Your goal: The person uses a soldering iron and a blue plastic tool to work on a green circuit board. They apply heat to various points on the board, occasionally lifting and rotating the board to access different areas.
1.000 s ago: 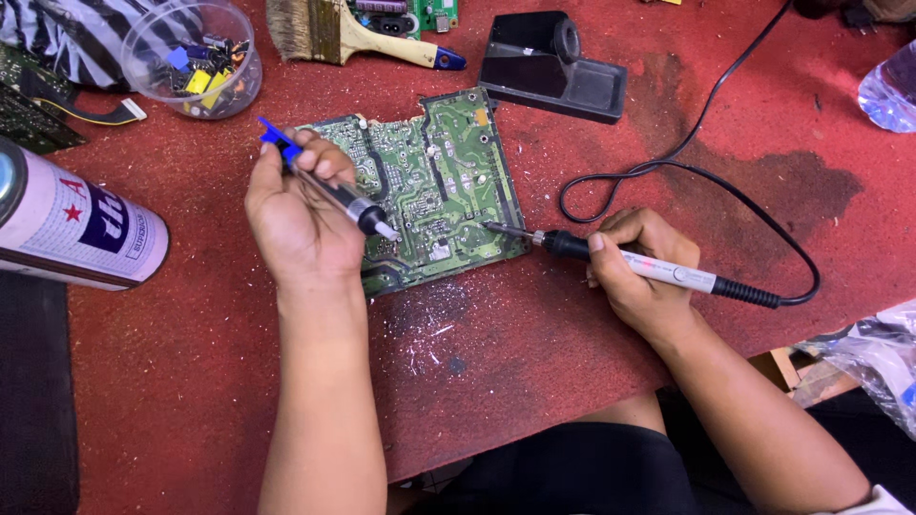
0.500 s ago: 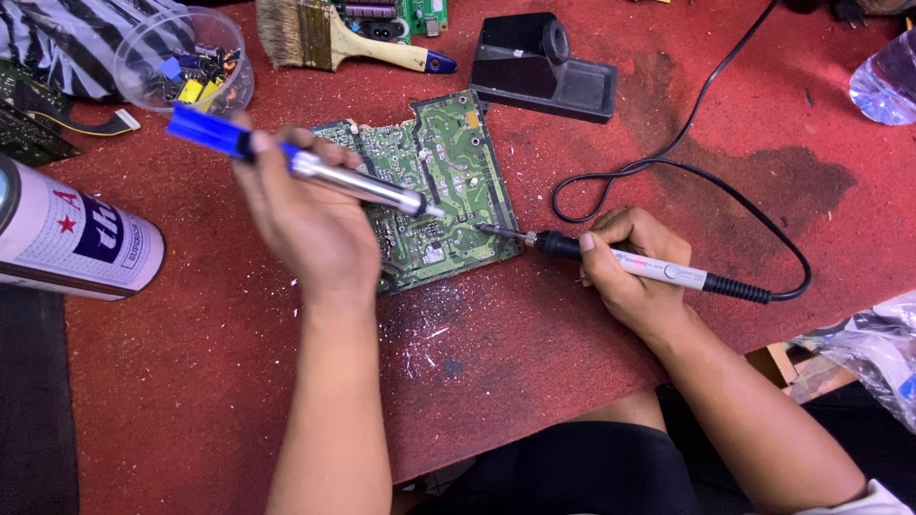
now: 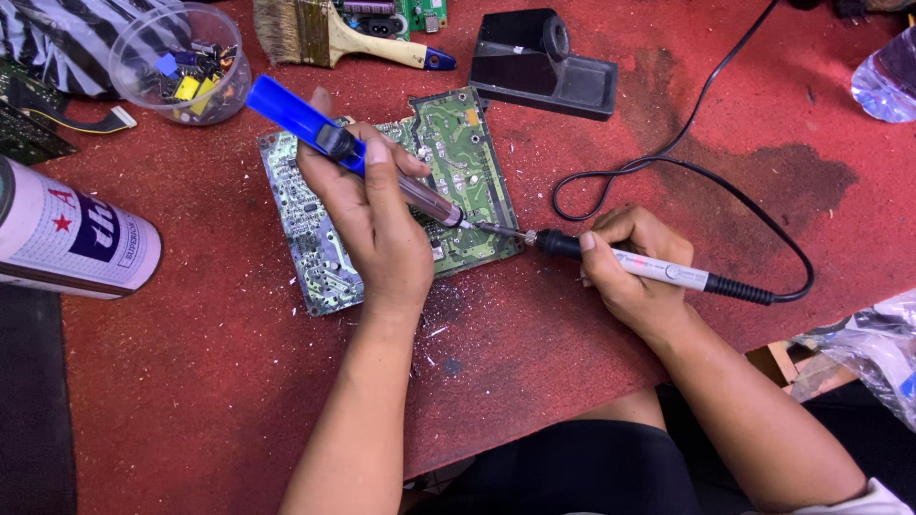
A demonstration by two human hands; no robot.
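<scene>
A green circuit board (image 3: pixel 456 153) lies solder-side up on the red mat. My left hand (image 3: pixel 372 224) rests over the board and grips a desoldering pump (image 3: pixel 329 138) with a blue plunger and metal barrel, its tip down on the board's lower right part. My right hand (image 3: pixel 630 272) holds a white-handled soldering iron (image 3: pixel 611 257) with a black cable. The iron's tip meets the pump's tip on the board near its lower right edge.
A black iron stand (image 3: pixel 544 67) sits behind the board, a paintbrush (image 3: pixel 334 33) and another green board further back. A clear cup of small parts (image 3: pixel 181 67) is at back left, a white spray can (image 3: pixel 72 238) at left. The cable loops right. A plastic bottle (image 3: pixel 883 81) is at far right.
My left hand has tilted the pump and slid its tip rightward along the board until it meets the iron's tip. My right hand has held the iron nearly still.
</scene>
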